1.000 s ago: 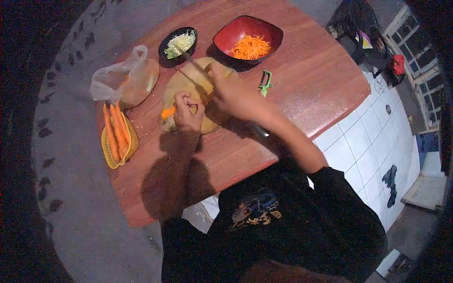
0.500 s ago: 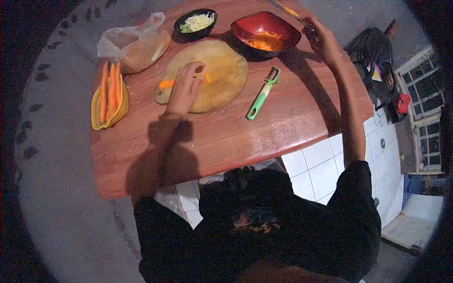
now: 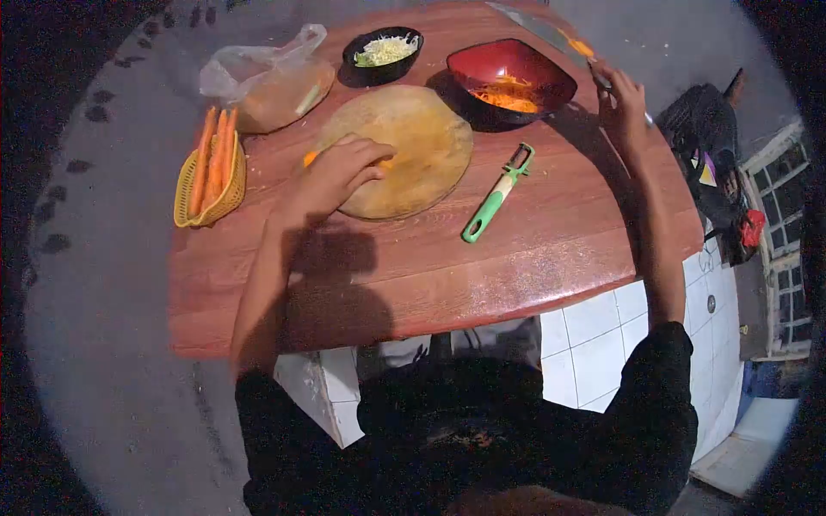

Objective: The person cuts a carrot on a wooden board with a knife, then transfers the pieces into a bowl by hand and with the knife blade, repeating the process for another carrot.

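My left hand lies over the left part of the round wooden cutting board, fingers curled around carrot pieces. Orange carrot also shows past the hand's far side. At the upper right, my right hand is closed around a knife, raised beyond the red bowl. Its blade points away to the left, with an orange bit of carrot on it near the hand. Between the hands, a green and cream peeler rests on the table, right of the board.
A red bowl holds shredded carrot. Behind the board stands a black bowl of pale shreds. Whole carrots fill a yellow basket at the left, near a plastic bag. The table's near edge runs before my body.
My left hand has come down over the carrot pieces, its fingers closing around them. The knife has swung more fully into view in my right hand. The whole view has shifted slightly.
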`<act>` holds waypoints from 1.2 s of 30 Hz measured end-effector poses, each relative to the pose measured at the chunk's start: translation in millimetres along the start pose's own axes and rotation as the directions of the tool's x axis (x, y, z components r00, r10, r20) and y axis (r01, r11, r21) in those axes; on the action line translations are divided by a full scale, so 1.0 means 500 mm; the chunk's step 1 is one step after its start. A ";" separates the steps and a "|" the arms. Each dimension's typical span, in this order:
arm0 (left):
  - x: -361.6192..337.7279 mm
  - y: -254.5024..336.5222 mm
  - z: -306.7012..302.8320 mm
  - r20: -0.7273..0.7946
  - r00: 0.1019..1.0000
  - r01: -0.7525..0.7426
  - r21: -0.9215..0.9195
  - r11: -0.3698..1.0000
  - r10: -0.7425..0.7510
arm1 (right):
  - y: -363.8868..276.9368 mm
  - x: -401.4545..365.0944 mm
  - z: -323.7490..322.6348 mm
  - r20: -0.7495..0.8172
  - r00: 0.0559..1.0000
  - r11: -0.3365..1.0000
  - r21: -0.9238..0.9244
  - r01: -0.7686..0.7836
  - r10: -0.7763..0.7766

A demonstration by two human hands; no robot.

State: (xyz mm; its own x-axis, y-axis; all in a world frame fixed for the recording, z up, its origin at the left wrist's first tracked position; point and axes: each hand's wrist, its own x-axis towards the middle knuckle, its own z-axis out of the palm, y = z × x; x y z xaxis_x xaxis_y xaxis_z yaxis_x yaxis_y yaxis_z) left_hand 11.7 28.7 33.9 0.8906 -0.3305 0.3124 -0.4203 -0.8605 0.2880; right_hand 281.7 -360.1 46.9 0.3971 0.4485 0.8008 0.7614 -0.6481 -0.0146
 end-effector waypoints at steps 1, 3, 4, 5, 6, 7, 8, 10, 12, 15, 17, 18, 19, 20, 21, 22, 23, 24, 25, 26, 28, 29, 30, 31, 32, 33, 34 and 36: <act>-0.001 -0.002 -0.002 0.010 1.000 -0.025 0.004 1.000 0.025 | -0.008 0.000 -0.003 -0.025 1.000 0.999 0.029 0.019 -0.018; -0.003 0.005 -0.011 0.065 0.998 -0.026 0.002 1.000 0.026 | -0.003 -0.005 0.002 -0.047 0.998 0.998 0.056 0.038 -0.035; -0.004 0.008 -0.017 0.117 0.993 -0.028 0.004 1.000 0.028 | 0.009 -0.007 0.013 -0.058 0.996 0.995 0.077 0.065 -0.061; -0.006 0.009 -0.020 0.117 0.993 -0.026 0.002 1.000 0.026 | 0.017 -0.008 0.021 -0.069 0.994 0.991 0.099 0.093 -0.087; -0.008 0.008 -0.024 0.136 0.990 -0.038 -0.032 0.999 0.042 | 0.017 -0.009 0.024 -0.067 0.994 0.990 0.100 0.094 -0.088; -0.011 0.008 -0.025 0.154 0.986 -0.049 -0.066 0.997 0.059 | 0.017 -0.009 0.027 -0.068 0.993 0.990 0.098 0.100 -0.093; -0.013 0.008 -0.024 0.154 0.987 -0.047 -0.066 0.997 0.056 | 0.017 -0.010 0.030 -0.069 0.993 0.990 0.095 0.105 -0.098; -0.015 0.009 -0.023 0.203 0.979 -0.026 -0.054 0.998 0.036 | 0.011 -0.013 0.029 -0.057 0.994 0.992 0.084 0.094 -0.090; -0.016 0.002 -0.014 0.196 0.980 -0.020 -0.040 0.999 0.027 | 0.021 -0.015 0.039 -0.046 0.995 0.994 0.074 0.086 -0.083; -0.012 -0.002 -0.009 0.190 0.982 -0.004 -0.038 0.999 0.011 | 0.052 -0.020 0.065 -0.054 0.991 0.991 0.047 0.122 -0.119; -0.012 0.001 -0.006 0.189 0.982 0.004 -0.048 0.999 0.005 | 0.038 -0.023 0.061 -0.126 0.980 0.978 0.124 0.167 -0.151; -0.011 0.009 -0.009 0.193 0.981 -0.001 -0.017 1.000 0.004 | 0.032 -0.024 0.057 -0.128 0.980 0.978 0.124 0.167 -0.152; -0.011 0.014 -0.012 0.197 0.980 -0.007 0.015 1.000 0.004 | 0.025 -0.025 0.053 -0.070 0.989 0.986 0.091 0.140 -0.134; -0.013 0.014 -0.012 0.199 0.980 -0.009 0.019 1.000 0.005 | 0.019 -0.025 0.051 -0.013 0.994 0.992 0.056 0.113 -0.112; -0.014 0.012 -0.009 0.189 0.982 -0.018 0.041 0.999 0.010 | 0.018 -0.022 0.053 -0.018 0.994 0.992 0.055 0.110 -0.109; -0.015 0.011 -0.006 0.181 0.983 -0.027 0.060 0.998 0.016 | 0.018 -0.021 0.057 -0.016 0.989 0.988 0.051 0.146 -0.145; -0.017 0.010 0.000 0.184 0.983 -0.031 0.062 0.998 0.019 | 0.017 -0.022 0.058 -0.014 0.984 0.982 0.046 0.181 -0.180; -0.018 0.009 0.005 0.145 0.989 -0.024 0.062 0.998 0.015 | -0.008 -0.015 0.044 -0.018 0.984 0.983 0.043 0.177 -0.176; -0.019 0.010 0.007 0.108 0.994 -0.016 0.059 0.998 0.009 | -0.053 -0.006 0.016 0.021 0.986 0.986 0.032 0.162 -0.163; -0.018 0.016 0.005 0.113 0.994 -0.019 0.061 0.998 0.012 | -0.076 -0.004 -0.001 0.060 0.987 0.989 0.021 0.147 -0.148; -0.012 0.027 -0.005 0.097 0.994 0.055 0.029 0.998 -0.058 | -0.061 0.000 0.003 0.041 0.976 0.976 -0.025 0.217 -0.215; -0.010 0.025 -0.005 0.100 0.994 0.050 0.034 0.998 -0.053 | -0.054 0.001 0.003 0.030 0.957 0.955 -0.071 0.289 -0.287; -0.009 0.019 -0.006 0.036 0.999 0.027 0.027 0.999 -0.028 | -0.059 0.001 -0.005 0.023 0.959 0.956 -0.074 0.283 -0.282; -0.007 0.013 -0.007 -0.030 1.000 0.003 0.022 1.000 -0.003 | -0.065 0.001 -0.012 0.030 0.960 0.959 -0.054 0.279 -0.277; -0.006 0.007 -0.009 -0.028 1.000 -0.002 0.030 1.000 0.003 | -0.072 0.001 -0.020 0.036 0.961 0.961 -0.034 0.276 -0.275; -0.004 0.005 -0.014 -0.042 0.993 0.108 -0.067 0.992 -0.111 | -0.078 0.002 -0.026 0.028 0.962 0.962 -0.035 0.272 -0.271; 0.003 0.003 -0.018 -0.048 0.974 0.212 -0.162 0.964 -0.222 | -0.082 0.006 -0.033 0.049 0.967 0.968 -0.003 0.252 -0.251; 0.018 -0.001 -0.016 -0.044 0.931 0.321 -0.372 0.871 -0.362 | -0.087 0.009 -0.039 0.063 0.972 0.974 0.025 0.225 -0.226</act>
State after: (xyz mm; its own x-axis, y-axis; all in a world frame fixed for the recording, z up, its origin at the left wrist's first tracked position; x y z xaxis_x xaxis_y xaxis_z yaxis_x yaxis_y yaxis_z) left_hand 18.3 29.5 43.9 0.9737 0.0207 0.2270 -0.1452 -0.7115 0.6875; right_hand 240.2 -341.9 62.6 0.2466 0.6214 0.7437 0.8437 -0.5152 0.1507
